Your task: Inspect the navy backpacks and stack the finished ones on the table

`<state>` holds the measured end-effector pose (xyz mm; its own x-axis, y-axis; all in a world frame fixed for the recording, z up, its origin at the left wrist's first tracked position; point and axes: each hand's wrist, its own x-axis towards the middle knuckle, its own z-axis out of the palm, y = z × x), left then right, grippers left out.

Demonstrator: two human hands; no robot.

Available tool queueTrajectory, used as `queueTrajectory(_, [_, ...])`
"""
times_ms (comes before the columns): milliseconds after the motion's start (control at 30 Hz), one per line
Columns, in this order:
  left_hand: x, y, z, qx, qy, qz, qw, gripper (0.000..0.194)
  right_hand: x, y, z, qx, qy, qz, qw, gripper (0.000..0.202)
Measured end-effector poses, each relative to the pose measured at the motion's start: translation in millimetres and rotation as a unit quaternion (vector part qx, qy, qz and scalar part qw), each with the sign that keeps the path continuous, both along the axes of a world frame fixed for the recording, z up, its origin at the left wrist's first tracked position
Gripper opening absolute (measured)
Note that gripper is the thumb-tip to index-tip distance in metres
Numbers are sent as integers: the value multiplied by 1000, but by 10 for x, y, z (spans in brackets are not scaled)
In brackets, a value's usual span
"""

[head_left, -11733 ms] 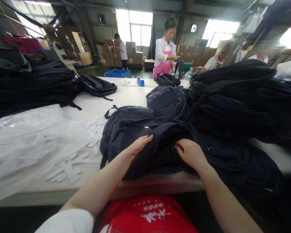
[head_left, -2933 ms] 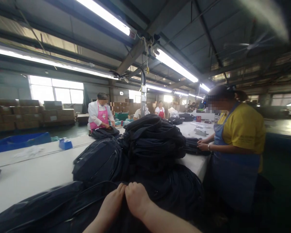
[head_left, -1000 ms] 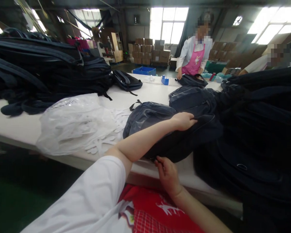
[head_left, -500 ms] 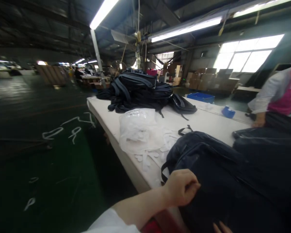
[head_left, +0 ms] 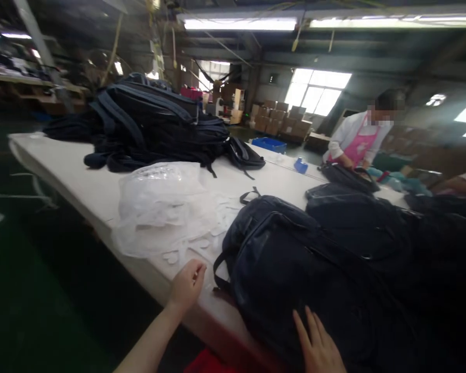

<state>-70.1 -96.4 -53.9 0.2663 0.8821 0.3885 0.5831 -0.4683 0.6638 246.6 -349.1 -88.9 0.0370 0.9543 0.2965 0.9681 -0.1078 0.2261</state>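
A dark navy backpack lies on the white table in front of me, its loop handle hanging toward the left. My right hand rests on the backpack's near side with fingers spread. Left of the backpack, my left hand is closed over the table's edge; whatever its fingers hold, if anything, is too small to name. Beyond it lie a clear plastic bag with white pieces inside and loose white cut pieces.
A heap of dark backpacks covers the table's far left. More dark bags lie to the right. Across the table, a person in a pink apron handles a bag. A blue bin and a blue object sit farther back.
The view has swung right, bringing the other person more fully into sight. My left hand has moved off the backpack toward the white pieces. More of my right hand shows on the backpack.
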Motion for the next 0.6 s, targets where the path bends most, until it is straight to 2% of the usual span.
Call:
queueTrajectory(100, [110,2,-196,-9,7,-24,1000,26,-45,-12,168,-30,-6,-6,1000,94])
queueTrajectory(167, [144,4,-269,-18,15,-34,999,28,-54,-38,348,-41,-6,3,999,88])
queueTrajectory(267, [151,13,-309,-28,31,-40,998,30,-30,-69,689,-52,14,27,998,83])
queueTrajectory(367, [144,24,-310,-28,42,-42,998,31,47,-57,1054,-48,68,20,996,80])
queueTrajectory(433, [140,27,-316,-27,46,-42,998,31,144,-19,1335,-26,101,0,995,77])
queueTrajectory(500, [136,29,-338,-24,46,-41,998,31,292,38,1690,19,129,-27,991,67])
queueTrajectory(600, [134,43,-394,-19,38,-39,998,31,616,155,2378,154,164,-91,970,40])
